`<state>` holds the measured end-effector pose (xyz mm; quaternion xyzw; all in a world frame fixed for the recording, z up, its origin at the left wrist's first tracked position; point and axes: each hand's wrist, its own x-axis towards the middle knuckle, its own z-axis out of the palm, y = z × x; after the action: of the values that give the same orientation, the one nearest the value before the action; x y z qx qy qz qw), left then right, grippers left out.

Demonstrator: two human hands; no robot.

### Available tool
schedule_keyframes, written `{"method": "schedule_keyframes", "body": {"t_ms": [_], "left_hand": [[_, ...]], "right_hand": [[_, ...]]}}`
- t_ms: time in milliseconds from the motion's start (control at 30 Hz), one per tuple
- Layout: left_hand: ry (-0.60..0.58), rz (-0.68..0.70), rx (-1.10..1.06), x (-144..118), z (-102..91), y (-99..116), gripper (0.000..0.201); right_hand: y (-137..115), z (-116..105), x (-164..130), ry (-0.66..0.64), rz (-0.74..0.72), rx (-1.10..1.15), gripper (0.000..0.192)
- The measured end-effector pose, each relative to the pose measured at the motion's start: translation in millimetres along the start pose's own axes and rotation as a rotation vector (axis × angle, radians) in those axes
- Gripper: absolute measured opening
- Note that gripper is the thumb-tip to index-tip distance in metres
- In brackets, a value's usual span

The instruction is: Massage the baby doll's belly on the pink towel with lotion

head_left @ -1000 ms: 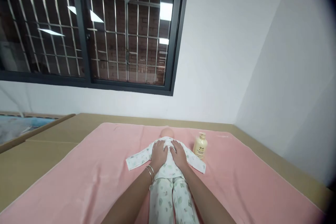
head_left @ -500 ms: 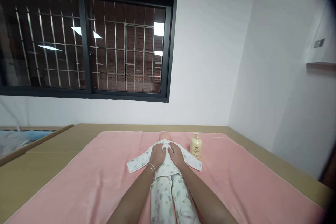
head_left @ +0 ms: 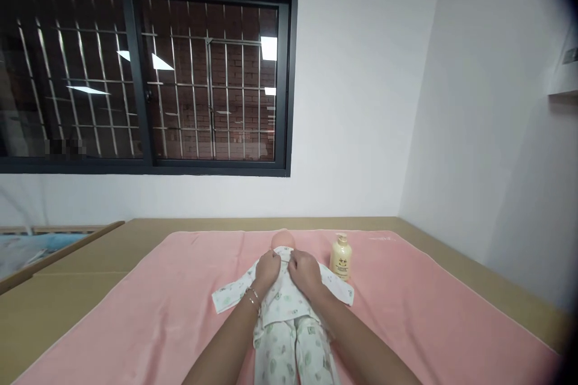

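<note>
Your left hand [head_left: 266, 268] and right hand [head_left: 306, 271] sit side by side at the lower centre of the frame, on the upper chest of a baby doll [head_left: 283, 239] that lies face up on the pink blanket [head_left: 406, 307]. The fingers of both hands curl in and pinch the doll's white printed top [head_left: 280, 301] near its collar. A cream pump bottle [head_left: 340, 257] stands upright just right of the doll's shoulder. The blanket covers a tan tabletop [head_left: 81, 277]; a barred window [head_left: 144, 72] fills the upper left.

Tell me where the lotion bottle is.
The lotion bottle stands upright on the pink blanket, right of the doll, near its head.
</note>
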<state>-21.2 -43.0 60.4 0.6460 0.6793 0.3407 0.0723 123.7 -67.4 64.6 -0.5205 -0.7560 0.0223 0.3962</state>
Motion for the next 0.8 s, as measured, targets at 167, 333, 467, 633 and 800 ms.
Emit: {"method": "schedule_keyframes", "body": {"t_ms": [167, 333, 467, 633, 800], "left_hand": [[0.099, 0.007, -0.053, 5.8, 10.7, 9.1, 0.028], [0.200, 0.070, -0.192, -0.6, 25.1, 7.4, 0.032], [0.245, 0.092, -0.322, -4.6, 26.1, 6.2, 0.034], [0.385, 0.083, -0.631, -12.9, 25.1, 5.8, 0.040], [0.405, 0.096, -0.740, -16.3, 24.6, 5.7, 0.041]], "right_hand": [[-2.6, 11.5, 5.0, 0.071, -0.049, 0.048, 0.044], [6.9, 32.9, -0.9, 0.009, -0.014, 0.111, 0.047], [2.8, 17.0, 0.8, 0.020, -0.001, 0.070, 0.049], [-7.7, -6.3, 2.9, 0.075, -0.037, 0.003, 0.051], [-8.5, 3.1, -6.4, -0.155, -0.018, -0.064, 0.046]]}}
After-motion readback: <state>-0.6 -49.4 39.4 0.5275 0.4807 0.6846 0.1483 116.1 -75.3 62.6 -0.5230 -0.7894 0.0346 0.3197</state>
